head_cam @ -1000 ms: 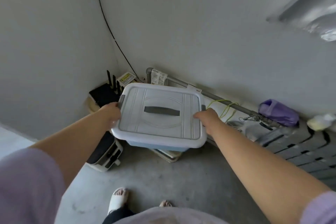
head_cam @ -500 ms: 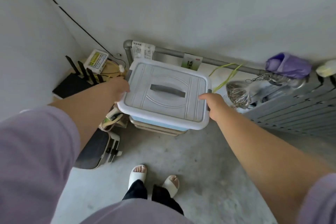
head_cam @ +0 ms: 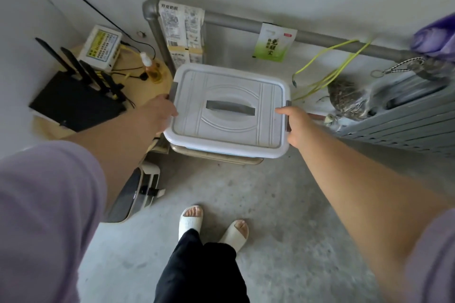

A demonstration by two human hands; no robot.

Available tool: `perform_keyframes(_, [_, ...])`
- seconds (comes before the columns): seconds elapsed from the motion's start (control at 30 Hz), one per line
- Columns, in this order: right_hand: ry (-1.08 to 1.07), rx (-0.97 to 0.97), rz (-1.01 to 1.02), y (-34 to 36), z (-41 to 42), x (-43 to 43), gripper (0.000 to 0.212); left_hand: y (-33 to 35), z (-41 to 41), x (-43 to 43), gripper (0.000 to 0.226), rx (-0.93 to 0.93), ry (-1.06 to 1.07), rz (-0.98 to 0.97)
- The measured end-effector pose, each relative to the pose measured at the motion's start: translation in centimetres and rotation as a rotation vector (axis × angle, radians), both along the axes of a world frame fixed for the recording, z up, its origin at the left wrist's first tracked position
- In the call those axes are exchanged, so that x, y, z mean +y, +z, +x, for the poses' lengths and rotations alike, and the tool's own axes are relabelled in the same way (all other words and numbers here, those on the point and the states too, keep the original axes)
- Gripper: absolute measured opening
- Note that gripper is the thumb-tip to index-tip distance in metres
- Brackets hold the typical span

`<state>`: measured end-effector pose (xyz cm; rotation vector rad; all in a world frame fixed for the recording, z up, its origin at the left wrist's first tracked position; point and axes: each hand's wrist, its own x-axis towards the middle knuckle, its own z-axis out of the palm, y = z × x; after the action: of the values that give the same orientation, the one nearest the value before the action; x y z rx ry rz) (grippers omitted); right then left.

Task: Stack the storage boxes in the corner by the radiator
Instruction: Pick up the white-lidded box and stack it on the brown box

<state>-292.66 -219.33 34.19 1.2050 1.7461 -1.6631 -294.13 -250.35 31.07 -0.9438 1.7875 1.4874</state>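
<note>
Head view: both hands (head_cam: 161,115) grip the storage box (head_cam: 229,110) by its ends

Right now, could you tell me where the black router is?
The black router lies at the left of the head view on a round wooden stool, just left of the white-lidded storage box.

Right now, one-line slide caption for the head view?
Both hands, left hand and right hand, grip the white-lidded storage box above a beige box beside the radiator.
</note>
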Motion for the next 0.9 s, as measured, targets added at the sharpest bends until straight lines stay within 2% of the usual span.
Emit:
perform_keyframes(0.13, [-0.035,0.019,-0.031,-2.5,0.3,0.3,0.012,-2.1,0.3,0.0,0.069,0.014,-0.010,-0.009])
perform_keyframes(0.17, [-0.036,0.027,-0.039,-3.1,0.5,0.4,0.014,-2.4,0.4,0.0,0.071,0.015,-0.015,-0.017])
perform_keyframes(0.3, [-0.048,0.056,-0.038,-5.1,1.3,0.4,0.060,-3.7,0.6,-0.3,0.078,0.032,0.011,-0.031])
perform_keyframes(0.4, [-0.057,0.085,-0.003,-5.9,1.8,0.3,0.073,-4.0,0.9,-0.2,0.078,0.048,0.025,-0.024])
perform_keyframes(0.5, [-0.035,0.109,0.013,-6.0,2.3,0.2,0.070,-3.9,1.4,0.2,0.078,0.053,0.008,-0.019])
perform_keyframes(0.73, [0.123,0.131,0.122,-4.7,2.9,-0.3,0.088,-2.3,2.4,1.8,0.070,0.050,-0.079,-0.188])
perform_keyframes(0.8, [0.175,0.150,0.213,-3.6,3.3,-0.6,0.081,-1.2,2.8,2.1,0.070,0.041,-0.100,-0.204])
perform_keyframes(0.9, [0.232,0.188,0.290,-1.9,3.9,-0.8,0.061,0.8,3.1,2.4,0.071,0.039,-0.100,-0.190])
